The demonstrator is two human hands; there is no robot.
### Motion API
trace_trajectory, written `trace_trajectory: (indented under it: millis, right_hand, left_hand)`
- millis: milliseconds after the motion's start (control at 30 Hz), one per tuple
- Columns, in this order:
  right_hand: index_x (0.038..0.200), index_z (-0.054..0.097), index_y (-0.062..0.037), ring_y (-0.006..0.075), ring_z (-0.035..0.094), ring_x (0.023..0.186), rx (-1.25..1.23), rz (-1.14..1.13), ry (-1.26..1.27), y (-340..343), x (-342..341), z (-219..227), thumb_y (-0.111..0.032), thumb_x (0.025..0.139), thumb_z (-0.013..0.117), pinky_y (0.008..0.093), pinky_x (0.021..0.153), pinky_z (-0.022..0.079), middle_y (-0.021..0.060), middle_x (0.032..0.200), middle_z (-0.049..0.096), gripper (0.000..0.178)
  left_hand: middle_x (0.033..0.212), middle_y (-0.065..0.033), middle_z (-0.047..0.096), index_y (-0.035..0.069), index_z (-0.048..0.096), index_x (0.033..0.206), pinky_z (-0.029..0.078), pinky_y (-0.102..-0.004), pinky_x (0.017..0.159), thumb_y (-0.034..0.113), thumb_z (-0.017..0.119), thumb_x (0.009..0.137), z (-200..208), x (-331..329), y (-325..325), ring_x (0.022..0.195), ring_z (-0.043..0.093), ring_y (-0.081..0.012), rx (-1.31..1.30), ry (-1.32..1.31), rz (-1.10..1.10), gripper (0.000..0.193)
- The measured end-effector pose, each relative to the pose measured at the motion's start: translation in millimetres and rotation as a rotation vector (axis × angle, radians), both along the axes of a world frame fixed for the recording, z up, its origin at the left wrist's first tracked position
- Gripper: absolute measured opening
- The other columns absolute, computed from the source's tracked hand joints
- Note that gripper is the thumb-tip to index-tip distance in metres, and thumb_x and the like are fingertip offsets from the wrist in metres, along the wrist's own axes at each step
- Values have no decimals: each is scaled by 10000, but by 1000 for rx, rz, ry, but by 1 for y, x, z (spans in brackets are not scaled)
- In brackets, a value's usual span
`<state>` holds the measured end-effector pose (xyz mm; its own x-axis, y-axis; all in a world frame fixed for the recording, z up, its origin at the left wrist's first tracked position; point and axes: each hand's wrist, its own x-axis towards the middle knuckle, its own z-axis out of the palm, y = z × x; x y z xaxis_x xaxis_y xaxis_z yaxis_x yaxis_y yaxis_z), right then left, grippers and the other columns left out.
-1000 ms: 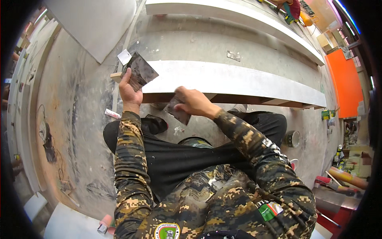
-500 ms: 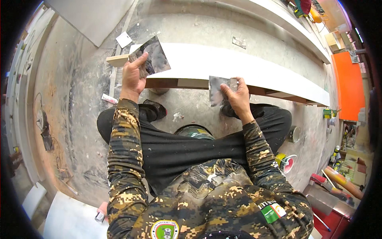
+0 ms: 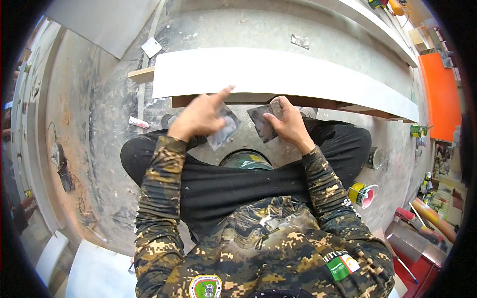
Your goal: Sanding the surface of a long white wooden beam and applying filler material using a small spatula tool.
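In my left hand (image 3: 196, 119) is a flat, square metal putty scraper (image 3: 227, 130), blurred by motion. The index finger of that hand stretches out toward the near edge of the long white board (image 3: 198, 72). My right hand (image 3: 290, 124) pinches a second metal scraper (image 3: 260, 122) between thumb and fingers, its face smeared grey. Both blades hang over the floor just short of the board, close together and tilted toward each other, with a gap between them. Below them, between my legs, stands a dark green bucket (image 3: 246, 160).
A wooden batten (image 3: 141, 75) sticks out under the board's left end. A white tube (image 3: 139, 122) lies on the floor at left. To my right stand an open tin with pink inside (image 3: 361, 194) and another tin (image 3: 375, 158). An orange panel (image 3: 438, 97) is at far right.
My left hand has come down and right with its scraper, from over the board's left end to near the right hand. The right scraper has tilted and shifted slightly down and left.
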<state>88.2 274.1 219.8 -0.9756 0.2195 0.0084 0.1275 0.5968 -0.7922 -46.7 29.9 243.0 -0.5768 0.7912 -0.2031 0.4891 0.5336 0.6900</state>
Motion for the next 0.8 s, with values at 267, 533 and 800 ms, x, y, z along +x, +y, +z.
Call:
trace_trajectory:
  millis: [267, 533, 800]
  right_hand:
    - [1100, 534, 5, 419, 674, 838, 105, 56, -161, 1, 2, -3, -206, 834, 740, 449, 715, 521, 255, 847, 670, 397]
    - [1114, 535, 6, 430, 666, 835, 95, 62, -139, 5, 3, -16, -214, 838, 737, 453, 721, 517, 255, 856, 667, 407]
    - [1100, 551, 2, 400, 662, 842, 33, 15, -137, 5, 1, -10, -207, 837, 737, 417, 740, 511, 230, 875, 663, 384]
  left_hand:
    - [723, -268, 632, -10, 207, 1527, 549, -496, 701, 39, 592, 669, -11, 28, 27, 708, 651, -437, -253, 176, -43, 941]
    - [728, -254, 639, -3, 225, 1526, 551, -483, 668, 36, 602, 682, -16, 25, 30, 689, 653, -422, -283, 265, -51, 925]
    - [764, -247, 645, 76, 350, 1490, 542, -482, 713, 86, 632, 714, -1, 23, 22, 734, 657, -414, -296, 208, -26, 826]
